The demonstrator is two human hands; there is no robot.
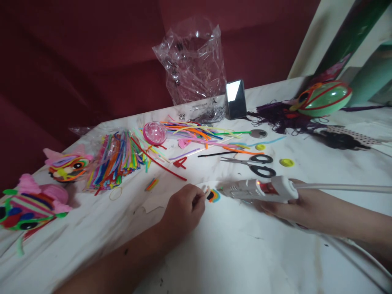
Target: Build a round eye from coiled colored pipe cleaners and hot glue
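My left hand [186,206] is closed in a pinch, holding a small fuzzy piece [215,197] with orange, yellow and blue bands around a black middle. From the right, my right hand [283,206] grips a white hot glue gun [260,190] with a lit orange light; the gun lies on its side. Its nozzle is close to the banded piece, and I cannot tell whether they touch. White paper [235,245] lies beneath both hands. The fingers behind the glue gun are partly hidden.
Black-handled scissors [260,164] lie beyond the glue gun, near loose pipe cleaners [196,132]. A bagged bundle of pipe cleaners [114,161] and two colourful fuzzy animal heads [69,165] are at left. A phone [236,100] stands at the back. The gun's cord [343,187] trails right.
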